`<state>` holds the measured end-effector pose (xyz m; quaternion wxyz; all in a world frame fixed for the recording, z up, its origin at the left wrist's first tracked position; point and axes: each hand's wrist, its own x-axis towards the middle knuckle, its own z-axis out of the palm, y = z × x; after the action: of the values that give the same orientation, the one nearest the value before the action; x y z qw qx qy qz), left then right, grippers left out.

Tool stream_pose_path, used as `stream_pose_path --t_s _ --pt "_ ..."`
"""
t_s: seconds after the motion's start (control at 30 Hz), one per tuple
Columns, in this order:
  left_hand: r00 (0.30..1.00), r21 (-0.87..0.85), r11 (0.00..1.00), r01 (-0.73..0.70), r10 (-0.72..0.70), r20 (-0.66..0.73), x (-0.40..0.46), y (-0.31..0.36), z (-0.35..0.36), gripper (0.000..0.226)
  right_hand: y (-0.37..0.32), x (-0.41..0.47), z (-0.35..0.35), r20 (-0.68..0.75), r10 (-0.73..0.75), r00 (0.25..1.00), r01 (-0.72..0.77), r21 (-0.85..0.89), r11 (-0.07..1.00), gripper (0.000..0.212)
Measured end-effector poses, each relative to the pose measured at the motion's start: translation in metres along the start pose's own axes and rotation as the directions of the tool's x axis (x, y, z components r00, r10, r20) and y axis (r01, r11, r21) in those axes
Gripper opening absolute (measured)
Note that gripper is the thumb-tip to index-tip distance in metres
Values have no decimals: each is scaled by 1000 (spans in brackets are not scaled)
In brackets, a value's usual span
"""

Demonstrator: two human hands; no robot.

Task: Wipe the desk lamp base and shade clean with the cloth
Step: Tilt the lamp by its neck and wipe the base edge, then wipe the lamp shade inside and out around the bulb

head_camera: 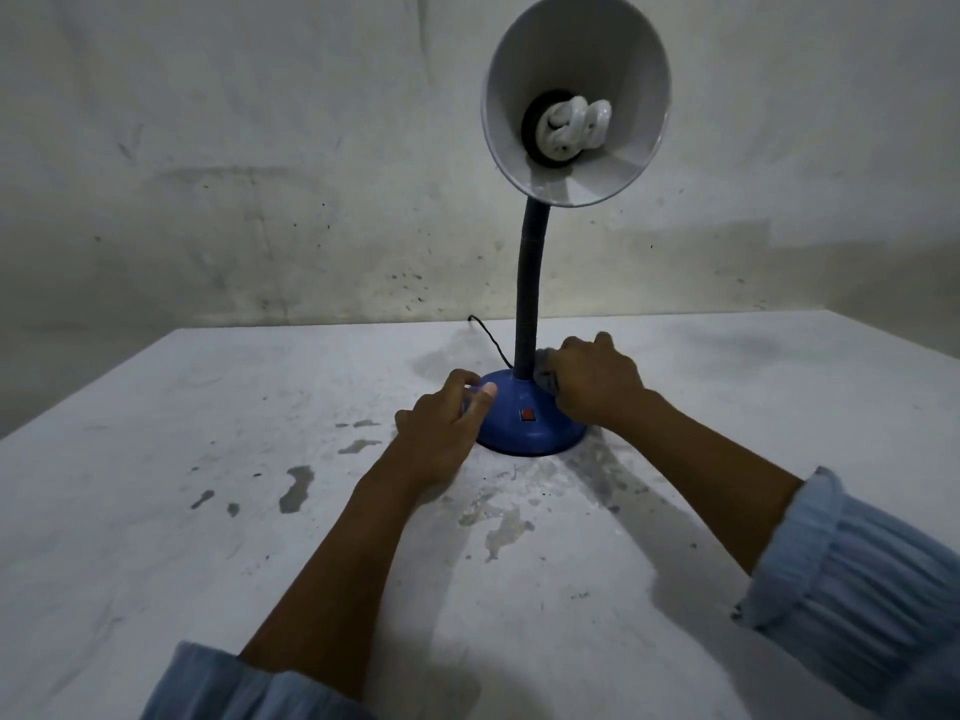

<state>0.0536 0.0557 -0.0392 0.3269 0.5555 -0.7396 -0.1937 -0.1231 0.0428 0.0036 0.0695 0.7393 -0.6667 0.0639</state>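
Head view: lamp (530,304) near desk (156,511) far edge. Left hand (441,433) steadies base (524,428), fingers spread. Right hand (597,381) pinches soft cloth (545,374) against it. Top-heavy, likely tippy; hold base.

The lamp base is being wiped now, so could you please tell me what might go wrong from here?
The right hand rubs the cloth beside the neck; a knock could sway the shade or tip the lamp. The cloth could also flip the red switch, and the cord might snag.
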Motion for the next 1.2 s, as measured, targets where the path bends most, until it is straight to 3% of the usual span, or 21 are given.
stream_pose_path --t_s 0.1,0.3,0.4,0.5,0.57,0.7,0.8,0.93,1.07,1.2 --pt "1000 -16 1000 13 -13 7 1 -1 2 39 7 -5 -6 -35 -96 995 98 50 994 20" --pt "1000 18 1000 -13 13 18 -5 5 0 35 13 -32 -21 57 -197 979 192 86 978 26" --pt "1000 11 1000 22 -22 22 -13 12 -2 33 20 -43 -45 130 -241 962 204 246 948 38" --pt "998 -81 996 34 -37 -41 -18 22 -8 33 33 -54 -70 4 -134 991 117 470 875 46" --pt "992 -156 988 4 -24 -126 -19 36 -20 28 44 -63 -86 -67 -15 998 55 654 755 41" --pt "943 -216 970 -117 40 -331 -9 79 -62 22 65 -76 -121 -323 116 939 168 729 664 37" --pt "897 -199 962 -187 84 -435 6 114 -98 25 69 -83 -143 -596 140 791 278 553 785 40" --pt "894 -80 991 -106 60 -443 27 142 -129 33 67 -81 -160 -841 34 540 320 243 916 55" --pt "877 120 991 -62 112 -467 38 156 -135 37 48 -69 -178 -894 -219 390 210 -145 967 55" --pt "831 265 964 -34 175 -528 42 165 -132 29 31 -48 -189 -824 -441 356 117 -429 896 42"
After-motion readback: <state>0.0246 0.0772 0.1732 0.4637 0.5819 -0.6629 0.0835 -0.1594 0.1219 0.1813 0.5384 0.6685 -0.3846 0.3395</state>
